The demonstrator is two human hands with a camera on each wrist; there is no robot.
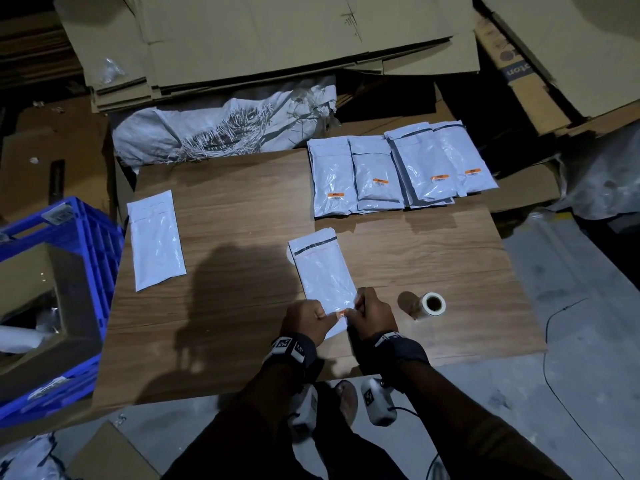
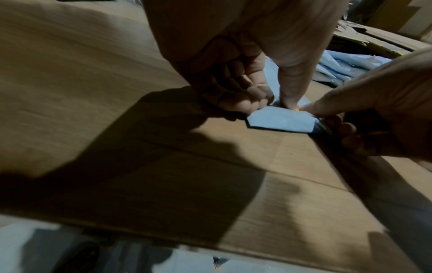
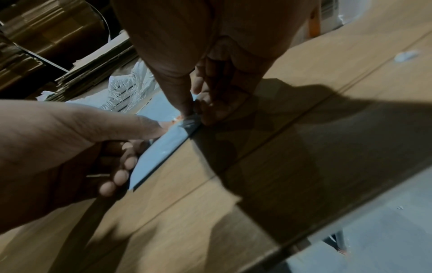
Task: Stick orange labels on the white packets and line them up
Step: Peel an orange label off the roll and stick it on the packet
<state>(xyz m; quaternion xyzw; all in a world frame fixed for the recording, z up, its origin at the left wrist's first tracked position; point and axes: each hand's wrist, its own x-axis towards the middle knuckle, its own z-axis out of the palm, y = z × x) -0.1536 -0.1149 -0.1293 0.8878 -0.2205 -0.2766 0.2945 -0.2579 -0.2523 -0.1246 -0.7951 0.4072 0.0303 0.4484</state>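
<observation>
A white packet (image 1: 322,271) lies lengthwise in the middle of the wooden board (image 1: 225,220). Both hands are at its near end. My left hand (image 1: 327,315) has its thumb on top of the packet and its fingers curled at the left edge. My right hand (image 1: 354,311) pinches the right near corner, which is lifted a little (image 3: 190,122). Between the two thumbs sits a small orange label (image 1: 342,314), mostly covered. The left wrist view shows the packet (image 2: 282,120) with both thumb tips meeting on the label (image 2: 298,108).
Several labelled packets (image 1: 398,171) lie in a row at the board's far right. One bare packet (image 1: 156,237) lies at the left. A label roll (image 1: 431,304) stands right of my hands. There is a blue crate (image 1: 69,289) at the left, with a woven sack (image 1: 221,129) and flattened cardboard (image 1: 277,39) behind.
</observation>
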